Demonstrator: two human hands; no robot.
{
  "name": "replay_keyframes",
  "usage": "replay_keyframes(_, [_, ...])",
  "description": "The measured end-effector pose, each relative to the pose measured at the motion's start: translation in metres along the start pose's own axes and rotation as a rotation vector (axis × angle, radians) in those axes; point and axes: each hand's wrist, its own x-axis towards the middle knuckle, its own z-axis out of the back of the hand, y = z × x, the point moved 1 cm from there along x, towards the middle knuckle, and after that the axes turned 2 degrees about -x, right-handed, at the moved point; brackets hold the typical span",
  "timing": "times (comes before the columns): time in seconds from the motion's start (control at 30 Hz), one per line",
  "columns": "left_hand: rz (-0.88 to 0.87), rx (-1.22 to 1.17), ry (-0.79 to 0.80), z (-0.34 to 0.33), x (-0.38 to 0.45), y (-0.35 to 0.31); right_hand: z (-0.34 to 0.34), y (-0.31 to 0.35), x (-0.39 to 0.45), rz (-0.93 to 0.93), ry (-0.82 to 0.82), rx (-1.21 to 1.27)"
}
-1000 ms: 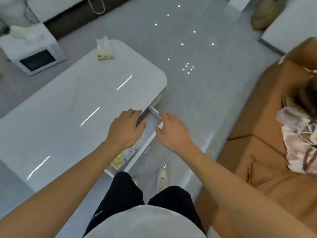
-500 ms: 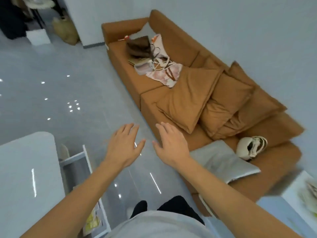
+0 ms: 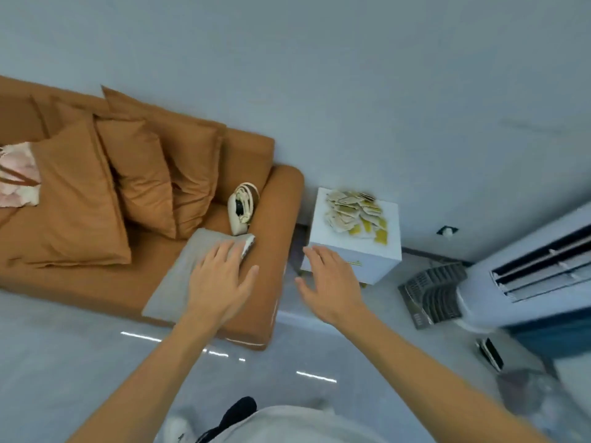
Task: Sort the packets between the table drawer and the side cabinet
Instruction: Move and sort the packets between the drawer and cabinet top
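A white side cabinet (image 3: 380,260) stands beside the sofa's end, against the wall. On its top lies a heap of several pale and yellow packets (image 3: 355,214). My left hand (image 3: 220,279) is held out in the air in front of the sofa, fingers relaxed, holding nothing. To its right, my right hand (image 3: 329,279) is stretched toward the cabinet's near corner, fingers straight and empty; whether it touches the cabinet I cannot tell. The table and its drawer are out of view.
A brown sofa (image 3: 275,219) with cushions fills the left, with a grey pillow (image 3: 179,282) and a cream bag (image 3: 241,204) on its seat. A white air-conditioner unit (image 3: 540,276) and a dark grille (image 3: 431,292) stand at the right. The floor is grey and glossy.
I have turned right, away from the table and its open drawer, past the sofa. The side cabinet with packets has come into view, and both empty hands now reach toward it.
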Motion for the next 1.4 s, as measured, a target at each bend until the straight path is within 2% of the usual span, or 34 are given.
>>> replay_keyframes(0.1, [-0.066,-0.019,0.072,-0.039,0.045,-0.082,0.025,-0.097,-0.005,-0.098,-0.015,-0.006])
replay_keyframes(0.2, [-0.150,0.010,0.121,-0.066,0.090,-0.140,0.038,-0.167,0.007,-0.170,-0.002,0.008])
replay_keyframes(0.4, [-0.203,0.009,0.177,-0.121,0.198,-0.200,0.027,-0.271,0.081,-0.285,0.052,0.076])
replay_keyframes(0.5, [-0.173,-0.044,0.223,-0.167,0.265,-0.209,0.012,-0.318,0.137,-0.303,0.098,0.097])
replay_keyframes(0.63, [-0.109,-0.109,0.380,-0.221,0.355,-0.217,-0.004,-0.379,0.218,-0.374,0.140,0.152])
replay_keyframes(0.77, [-0.065,-0.116,0.471,-0.258,0.450,-0.215,-0.020,-0.428,0.306,-0.397,0.178,0.206])
replay_keyframes(0.93, [0.070,-0.161,0.540,-0.334,0.549,-0.203,-0.078,-0.502,0.406,-0.389,0.201,0.232])
replay_keyframes(1.07, [0.181,-0.205,0.566,-0.422,0.598,-0.180,-0.149,-0.556,0.470,-0.387,0.239,0.237])
replay_keyframes(1.2, [0.216,-0.249,0.561,-0.499,0.624,-0.164,-0.212,-0.595,0.515,-0.350,0.254,0.250])
replay_keyframes(1.4, [0.204,-0.216,0.603,-0.566,0.648,-0.158,-0.273,-0.623,0.556,-0.273,0.352,0.264])
